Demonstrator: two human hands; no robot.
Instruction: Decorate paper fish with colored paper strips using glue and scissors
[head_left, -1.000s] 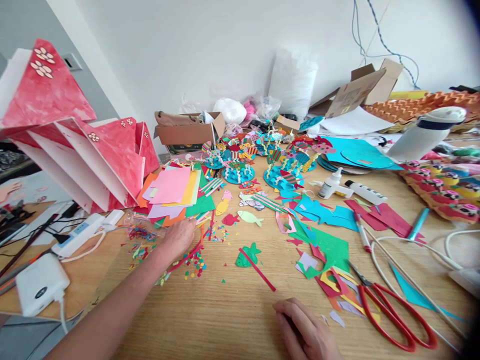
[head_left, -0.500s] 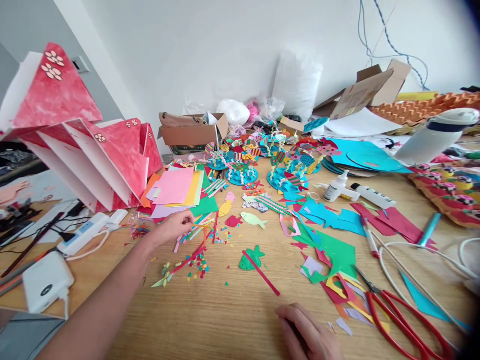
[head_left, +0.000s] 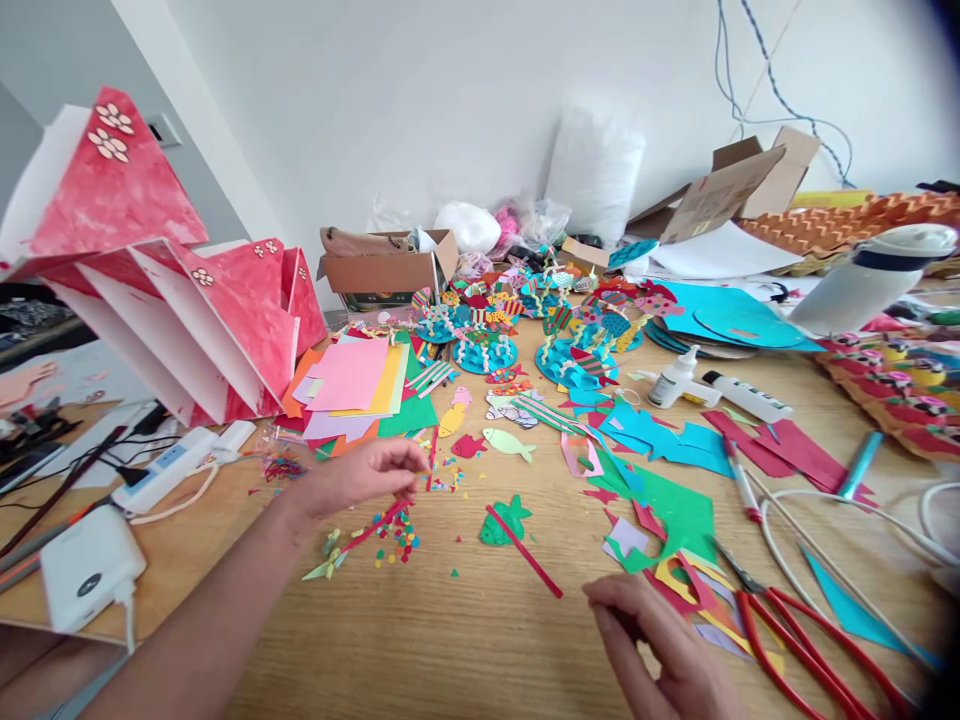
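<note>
My left hand (head_left: 375, 474) hovers over the left middle of the table, its fingers bent inward. What lies between its fingertips, if anything, is hidden. Under and beside it are narrow paper strips, a red strip (head_left: 385, 522) and small round paper dots (head_left: 400, 540). My right hand (head_left: 664, 640) is low on the right, with thumb and forefinger close together and nothing visible in them. Between the hands lies a green paper fish (head_left: 504, 522), with a dark red paper strip (head_left: 534, 562) resting across its left edge. Red, yellow and pale green paper fish (head_left: 508, 443) lie beyond it.
Red-handled scissors (head_left: 780, 610) and paper scraps (head_left: 679, 510) lie at right, near a white cable. Glue bottles (head_left: 673, 378) stand or lie behind. Coloured sheets (head_left: 349, 375) are stacked at left. Blue bases with fish (head_left: 486, 350) stand at the back. A power strip (head_left: 166, 470) is far left.
My left hand has moved right and slightly nearer, from the strips by the paper stack to above the dots. My right hand has shifted a little right and up.
</note>
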